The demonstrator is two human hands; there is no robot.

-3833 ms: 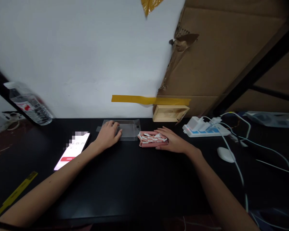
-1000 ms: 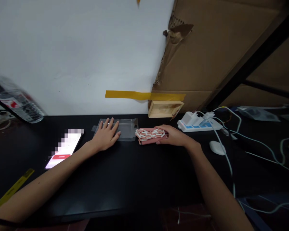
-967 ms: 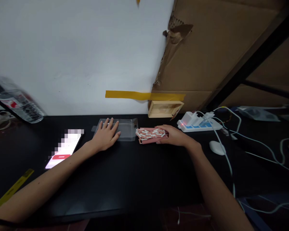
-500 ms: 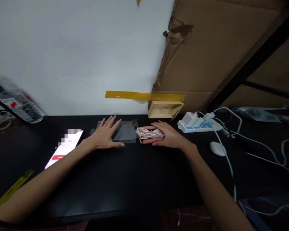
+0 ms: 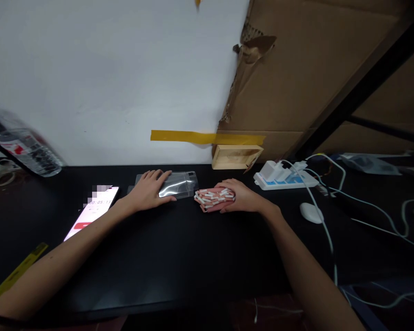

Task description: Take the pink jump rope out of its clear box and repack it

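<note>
My left hand (image 5: 147, 192) lies over a clear plastic box (image 5: 181, 185), its fingers bent at the far side and the thumb along the near edge. The box's left part is hidden under the hand. My right hand (image 5: 240, 195) is wrapped round the right end of a bundle of pink pieces with white bits (image 5: 212, 198), fingers behind and thumb in front. The bundle rests on the black table (image 5: 179, 257), just right of the plastic box. What the small pieces are, I cannot make out exactly.
A shallow wooden tray (image 5: 236, 158) leans at the wall behind the bundle. To the right are a white power strip (image 5: 284, 177), cables and a white mouse (image 5: 311, 213). A lit phone (image 5: 93, 209) lies left, with a plastic bottle (image 5: 31, 149) beyond it.
My left fingers have drawn closer together on the plastic box, which has shifted and now shines. My right hand has closed more tightly, and the bundle has turned a little toward me.
</note>
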